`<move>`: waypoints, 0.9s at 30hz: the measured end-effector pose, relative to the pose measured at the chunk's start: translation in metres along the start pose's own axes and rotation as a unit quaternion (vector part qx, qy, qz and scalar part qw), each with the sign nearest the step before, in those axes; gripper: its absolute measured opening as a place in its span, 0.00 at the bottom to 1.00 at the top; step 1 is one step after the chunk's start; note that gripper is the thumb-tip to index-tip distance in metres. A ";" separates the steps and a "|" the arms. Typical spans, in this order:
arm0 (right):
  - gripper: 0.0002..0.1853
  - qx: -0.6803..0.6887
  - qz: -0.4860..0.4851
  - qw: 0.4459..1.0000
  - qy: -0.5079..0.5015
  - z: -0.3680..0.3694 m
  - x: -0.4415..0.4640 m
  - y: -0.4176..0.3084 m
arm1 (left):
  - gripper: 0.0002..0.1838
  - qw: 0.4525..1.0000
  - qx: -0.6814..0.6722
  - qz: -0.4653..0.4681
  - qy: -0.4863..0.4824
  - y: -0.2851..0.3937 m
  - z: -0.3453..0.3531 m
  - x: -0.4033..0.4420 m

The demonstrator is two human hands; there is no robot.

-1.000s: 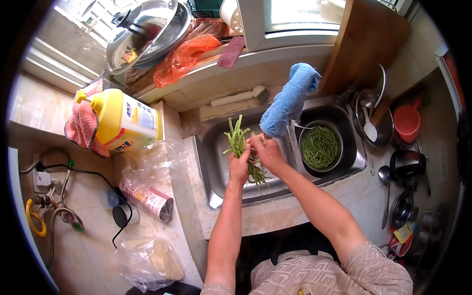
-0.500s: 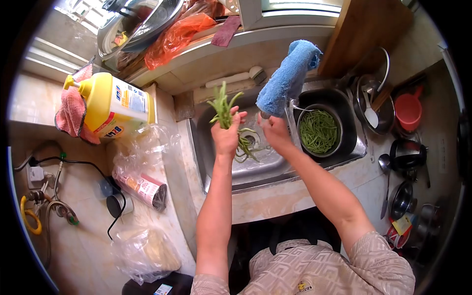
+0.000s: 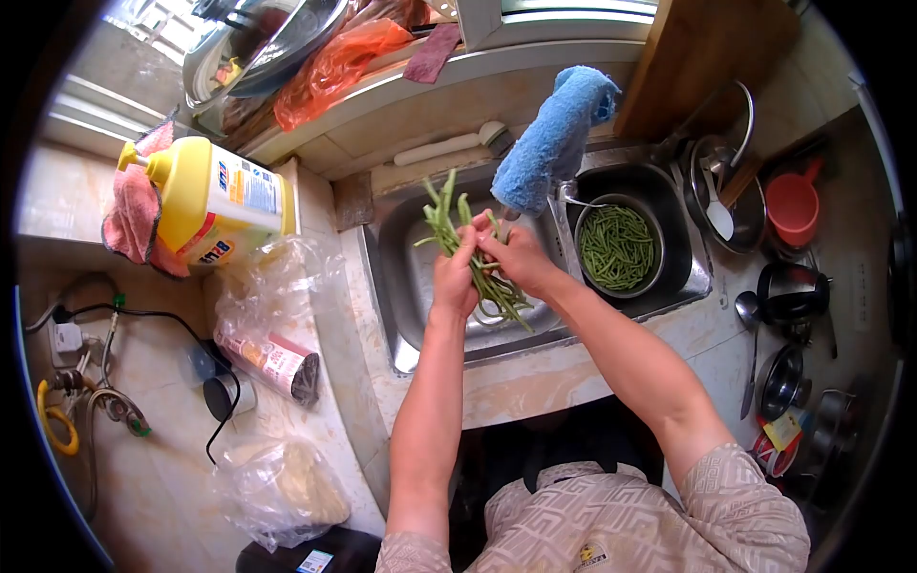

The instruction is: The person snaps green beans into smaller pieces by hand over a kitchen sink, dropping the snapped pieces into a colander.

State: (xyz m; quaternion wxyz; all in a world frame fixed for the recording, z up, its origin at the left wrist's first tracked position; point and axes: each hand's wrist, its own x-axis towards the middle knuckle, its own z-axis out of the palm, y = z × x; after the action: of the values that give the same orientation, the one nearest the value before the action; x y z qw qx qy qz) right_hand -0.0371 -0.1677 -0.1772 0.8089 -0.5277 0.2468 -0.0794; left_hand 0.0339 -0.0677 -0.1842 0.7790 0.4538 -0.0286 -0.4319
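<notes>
- Gripping the beans [image 3: 444,218] in our closed left hand [image 3: 457,283], we have their upper ends sticking out toward eleven o'clock and their lower ends spreading toward five
- We bring our right hand [image 3: 522,262] against them at three o'clock of the left, its fingers bent in at the bunch and up against the left fingers; exactly what they pinch we cannot tell
- We have both hands and the bunch above the left basin [image 3: 406,320]
- From our hands, the blue cloth [image 3: 549,143] is at one o'clock, wrapped around the tap [image 3: 511,213], whose tip pokes out just beside our right fingers
- At three o'clock we see a pot [image 3: 583,272] in the right basin [image 3: 680,250], with more green beans [image 3: 619,248] inside
- The brush [image 3: 439,150] lies at eleven, behind the left basin
- Between nine and ten stands the yellow jug [image 3: 234,205], a pink rag [image 3: 134,215] beside it
- At eight is a packet [image 3: 277,366], partly under clear plastic; between seven and eight, a clear bag [image 3: 287,487]
- Between two and three we have a metal bowl [image 3: 707,224] holding a white spoon [image 3: 718,218], then a red scoop [image 3: 793,205]
</notes>
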 end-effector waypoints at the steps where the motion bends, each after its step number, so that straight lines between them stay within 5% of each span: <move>1: 0.09 -0.021 -0.020 1.000 0.007 -0.001 0.002 0.002 | 0.21 0.999 0.034 -0.013 -0.020 0.000 -0.001 -0.003; 6: 0.10 -0.193 -0.174 0.954 0.151 -0.007 0.017 0.010 | 0.15 0.984 0.127 0.021 0.126 -0.026 0.010 -0.007; 9: 0.09 -0.212 -0.136 0.949 0.187 -0.007 0.013 0.002 | 0.13 0.976 0.147 0.078 0.138 -0.024 0.014 -0.009; 12: 0.09 -0.078 -0.113 0.974 0.178 -0.009 0.011 -0.007 | 0.09 0.989 0.086 0.051 0.107 -0.014 0.014 -0.013; 15: 0.14 -0.035 -0.020 0.998 0.038 -0.003 -0.002 -0.004 | 0.08 0.997 0.005 0.037 0.068 -0.008 0.012 -0.011; 17: 0.17 -0.047 -0.096 0.992 0.072 0.001 0.003 0.005 | 0.07 0.999 -0.011 0.026 0.041 -0.005 0.008 -0.010; 23: 0.17 0.029 -0.075 0.988 0.129 0.018 0.002 -0.017 | 0.10 0.988 0.119 0.055 0.079 -0.004 0.018 -0.012; 27: 0.17 0.062 0.026 0.993 0.096 0.020 0.002 -0.007 | 0.10 0.977 0.163 0.087 0.106 -0.007 0.016 -0.016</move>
State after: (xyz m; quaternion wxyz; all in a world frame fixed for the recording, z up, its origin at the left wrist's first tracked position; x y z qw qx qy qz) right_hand -0.0247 -0.1550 -0.1650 0.8144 -0.4598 0.3317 -0.1235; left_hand 0.0121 -0.0689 -0.1748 0.7277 0.6134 -0.0552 -0.3018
